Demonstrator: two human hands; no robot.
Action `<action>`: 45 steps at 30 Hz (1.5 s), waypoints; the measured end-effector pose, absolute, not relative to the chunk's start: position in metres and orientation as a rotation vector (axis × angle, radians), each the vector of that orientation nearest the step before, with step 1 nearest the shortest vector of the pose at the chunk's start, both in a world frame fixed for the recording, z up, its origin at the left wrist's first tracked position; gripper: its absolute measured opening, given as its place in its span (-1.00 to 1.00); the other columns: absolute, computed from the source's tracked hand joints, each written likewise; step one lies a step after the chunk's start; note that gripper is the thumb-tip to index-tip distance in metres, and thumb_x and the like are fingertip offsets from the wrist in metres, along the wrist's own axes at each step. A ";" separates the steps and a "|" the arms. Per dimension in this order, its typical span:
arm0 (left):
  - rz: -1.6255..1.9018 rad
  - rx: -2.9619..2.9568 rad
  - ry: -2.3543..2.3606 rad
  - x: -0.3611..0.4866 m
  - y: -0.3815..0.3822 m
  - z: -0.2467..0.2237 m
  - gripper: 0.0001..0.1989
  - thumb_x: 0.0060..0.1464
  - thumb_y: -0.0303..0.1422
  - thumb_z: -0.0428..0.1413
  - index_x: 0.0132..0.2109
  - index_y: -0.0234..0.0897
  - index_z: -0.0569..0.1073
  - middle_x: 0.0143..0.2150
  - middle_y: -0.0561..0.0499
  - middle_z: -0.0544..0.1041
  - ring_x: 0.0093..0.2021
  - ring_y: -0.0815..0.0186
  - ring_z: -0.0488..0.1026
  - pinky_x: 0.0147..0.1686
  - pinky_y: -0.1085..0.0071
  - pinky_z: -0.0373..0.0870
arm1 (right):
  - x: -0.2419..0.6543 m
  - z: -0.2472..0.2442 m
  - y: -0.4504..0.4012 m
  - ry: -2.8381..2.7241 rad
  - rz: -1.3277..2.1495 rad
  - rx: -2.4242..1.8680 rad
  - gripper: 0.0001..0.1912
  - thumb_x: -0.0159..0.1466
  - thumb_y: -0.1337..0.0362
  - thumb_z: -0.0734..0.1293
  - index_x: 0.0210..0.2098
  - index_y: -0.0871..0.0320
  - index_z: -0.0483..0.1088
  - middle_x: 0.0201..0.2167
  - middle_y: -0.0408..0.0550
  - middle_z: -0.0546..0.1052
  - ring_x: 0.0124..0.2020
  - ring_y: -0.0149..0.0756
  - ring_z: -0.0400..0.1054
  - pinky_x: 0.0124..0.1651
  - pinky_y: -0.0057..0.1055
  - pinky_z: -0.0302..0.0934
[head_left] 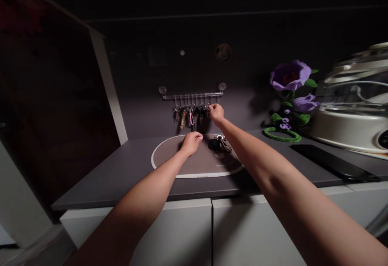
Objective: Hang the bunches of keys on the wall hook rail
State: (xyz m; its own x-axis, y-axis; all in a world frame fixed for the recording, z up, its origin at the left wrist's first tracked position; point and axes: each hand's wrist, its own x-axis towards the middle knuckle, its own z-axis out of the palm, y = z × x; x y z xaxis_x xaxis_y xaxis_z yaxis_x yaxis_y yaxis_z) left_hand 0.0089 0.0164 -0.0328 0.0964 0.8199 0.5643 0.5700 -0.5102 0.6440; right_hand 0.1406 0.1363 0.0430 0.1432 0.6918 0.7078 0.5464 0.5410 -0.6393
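Observation:
My right hand [216, 113] is raised at the right end of a clear hook rail [194, 95] on the dark wall. Its fingers pinch a key ring at one of the hooks; the hand mostly hides it. Several keys [177, 114] hang along the rail, with a brown tag [182, 120] and a pink loop [191, 117] among them. My left hand [191, 142] hovers over an oval brown mat [169, 159], its fingers curled together; anything in them is hidden. A bunch of keys with a dark fob [222, 144] lies on the mat, between my forearms.
Purple artificial flowers [291, 76] with a green ring base stand right of the mat. Beside them is a white appliance [348, 124] with a clear top. A black phone-like slab [333, 161] lies on the dark counter [100, 177]. White cabinet doors are below.

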 end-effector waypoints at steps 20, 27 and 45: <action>1.264 2.388 1.451 0.014 -0.001 -0.027 -0.83 -0.01 -0.46 0.02 -0.29 -0.32 0.50 -0.32 -0.06 0.51 -0.33 0.32 0.38 -0.25 0.43 0.29 | 0.189 0.012 0.042 -1.712 0.279 -1.124 -0.84 0.16 0.31 0.21 -0.34 0.23 0.40 -0.40 -0.01 0.53 -0.34 -0.37 0.39 -0.18 -0.41 0.21; 1.150 2.425 1.511 0.033 -0.001 -0.009 -0.83 -0.04 -0.46 0.05 -0.28 -0.33 0.51 -0.28 -0.09 0.52 -0.31 0.29 0.40 -0.22 0.41 0.30 | 0.210 -0.010 0.010 -1.811 0.097 -1.180 -0.81 0.18 0.34 0.20 -0.26 0.20 0.40 -0.27 0.01 0.52 -0.27 -0.34 0.37 -0.14 -0.39 0.19; 1.119 2.335 1.687 0.072 0.024 -0.021 -0.79 0.02 -0.39 0.02 -0.28 -0.31 0.55 -0.25 -0.10 0.55 -0.26 0.29 0.42 -0.18 0.42 0.29 | 0.214 -0.022 0.015 -1.946 -0.073 -1.424 -0.73 0.18 0.37 0.13 -0.22 0.19 0.41 -0.20 0.06 0.49 -0.18 -0.26 0.35 -0.13 -0.43 0.15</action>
State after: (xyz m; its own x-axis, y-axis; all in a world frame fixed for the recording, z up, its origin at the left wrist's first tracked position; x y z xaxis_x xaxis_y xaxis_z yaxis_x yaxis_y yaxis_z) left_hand 0.0722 0.0239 -0.0208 0.1426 0.8429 0.5188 0.8058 -0.4032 0.4336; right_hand 0.2140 0.0154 -0.0224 -0.1375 0.8112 0.5685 0.8513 0.3901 -0.3508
